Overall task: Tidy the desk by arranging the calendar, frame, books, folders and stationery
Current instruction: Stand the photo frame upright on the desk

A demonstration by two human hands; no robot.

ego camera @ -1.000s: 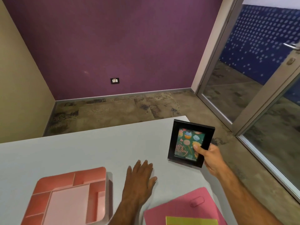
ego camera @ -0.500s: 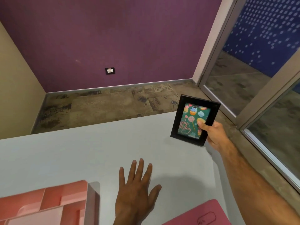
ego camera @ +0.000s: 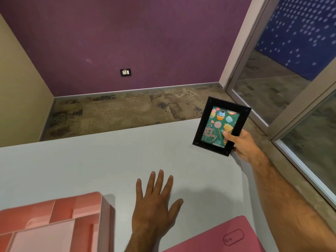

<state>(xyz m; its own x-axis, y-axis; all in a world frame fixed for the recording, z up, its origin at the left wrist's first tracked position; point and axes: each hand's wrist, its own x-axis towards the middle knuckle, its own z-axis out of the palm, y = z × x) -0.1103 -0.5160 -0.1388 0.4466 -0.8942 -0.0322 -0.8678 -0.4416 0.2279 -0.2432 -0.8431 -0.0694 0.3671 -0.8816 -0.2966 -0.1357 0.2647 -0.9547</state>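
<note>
Grey desk (ego camera: pixel 91 160): my right hand (ego camera: pixel 241 144) pinched the black picture frame (ego camera: pixel 221 125) at its far corner, awaiting standing upright; left hand (ego camera: pixel 154 206) flat, fingers spread.

Two bare forearms, no sleeves; hairy right forearm (ego camera: pixel 283 202).

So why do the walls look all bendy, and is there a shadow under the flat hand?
In the head view the wide lens bows the purple wall and the door frame; a soft grey shadow lies on the white desk right of the left hand; the black picture frame looks sharp.
</note>
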